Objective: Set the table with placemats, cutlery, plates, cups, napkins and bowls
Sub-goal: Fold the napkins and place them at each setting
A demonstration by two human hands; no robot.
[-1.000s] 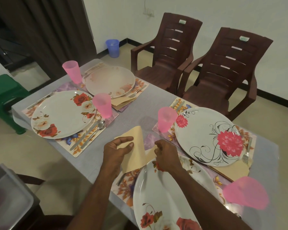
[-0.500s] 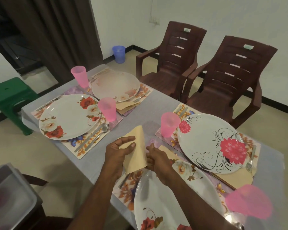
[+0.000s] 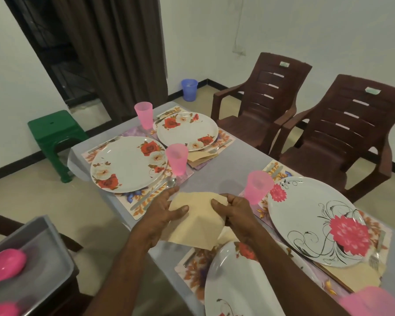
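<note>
A cream napkin is held above the near table edge by both hands. My left hand pinches its left side, thumb on top. My right hand grips its upper right corner in curled fingers. Under them lies a floral placemat with a rose plate. Three other settings show: a rose plate, a second rose plate and a pink-flower plate, each on a placemat. Pink cups stand beside them.
Two brown plastic chairs stand at the table's far side. A green stool and a blue bin sit on the floor. At the lower left a grey tray holds pink bowls. A pink cup is at the lower right.
The napkin was lifted off the table and spread out between both hands; my right hand now grips its corner. The camera view tilted up and back.
</note>
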